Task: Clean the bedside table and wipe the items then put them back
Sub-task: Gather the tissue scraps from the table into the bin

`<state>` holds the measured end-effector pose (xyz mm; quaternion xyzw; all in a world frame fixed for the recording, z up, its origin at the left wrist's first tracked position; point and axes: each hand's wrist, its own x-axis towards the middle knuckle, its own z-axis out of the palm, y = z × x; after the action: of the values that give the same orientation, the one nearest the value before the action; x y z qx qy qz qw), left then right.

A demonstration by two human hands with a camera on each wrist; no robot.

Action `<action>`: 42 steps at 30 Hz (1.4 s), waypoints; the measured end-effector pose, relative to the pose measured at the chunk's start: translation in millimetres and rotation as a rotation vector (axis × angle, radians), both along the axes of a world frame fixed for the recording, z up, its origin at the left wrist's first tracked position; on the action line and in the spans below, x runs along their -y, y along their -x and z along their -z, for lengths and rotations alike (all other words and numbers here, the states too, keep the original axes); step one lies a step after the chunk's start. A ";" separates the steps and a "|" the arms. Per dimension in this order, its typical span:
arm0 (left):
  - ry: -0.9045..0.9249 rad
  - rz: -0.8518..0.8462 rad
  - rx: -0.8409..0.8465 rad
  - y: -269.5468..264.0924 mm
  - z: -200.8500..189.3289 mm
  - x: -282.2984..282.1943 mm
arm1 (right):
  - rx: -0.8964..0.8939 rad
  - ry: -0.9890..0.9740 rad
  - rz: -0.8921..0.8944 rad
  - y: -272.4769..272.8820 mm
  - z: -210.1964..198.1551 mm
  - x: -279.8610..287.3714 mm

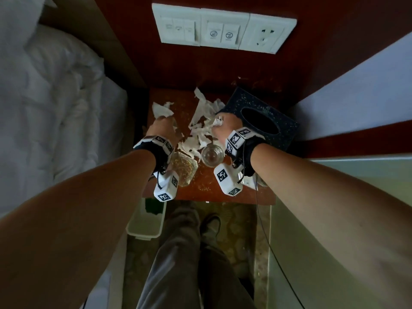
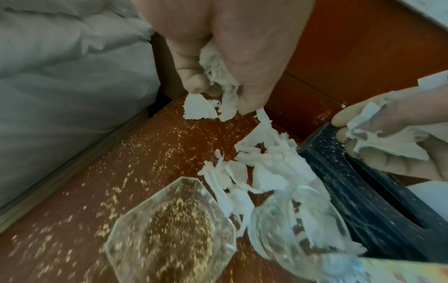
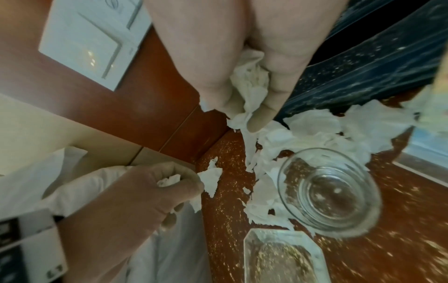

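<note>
Both forearms fill the near part of the head view, and beyond them the left hand (image 1: 161, 128) pinches a torn white tissue scrap (image 1: 162, 110) at the far-left corner of the red-brown wooden bench (image 1: 207, 188), while the right hand (image 1: 225, 128) is closed on a crumpled wad of white tissue (image 3: 249, 84) beside the dark speckled tissue box (image 1: 276, 117).

Between the hands lies a loose heap of shredded white tissue (image 1: 201, 128) — probably very light and limp, likely to tear, so best gathered by bunching rather than pulling one end. The heap has no clear long axis; it sprawls from the bench's back edge toward the glassware.

Nearer the front edge stand a round clear drinking glass (image 1: 212, 155), upright with its mouth up, and an octagonal clear glass dish (image 1: 183, 169) flecked with golden crumbs. Both look hard, smooth and breakable — the glass would take a grip round its wall, the dish by its thick rim. Golden crumbs (image 2: 135, 162) dust the bench.
</note>
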<state>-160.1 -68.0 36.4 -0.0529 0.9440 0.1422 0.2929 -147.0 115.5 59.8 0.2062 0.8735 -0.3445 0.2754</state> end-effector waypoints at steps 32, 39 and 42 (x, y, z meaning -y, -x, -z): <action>-0.067 0.172 0.008 93.1 81.6 29.0 | 0.140 -0.253 -0.384 125.8 97.9 42.1; -0.222 -0.004 0.030 78.3 75.4 25.6 | 0.044 -0.188 -0.286 131.6 70.0 26.8; -0.220 0.066 0.090 70.4 74.7 17.9 | 0.068 -0.194 -0.221 134.4 63.5 20.6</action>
<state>-230.6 -86.0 -38.3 0.0042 0.9099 0.2326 0.3435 -281.4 94.9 -3.7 0.1458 0.9103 -0.2186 0.3198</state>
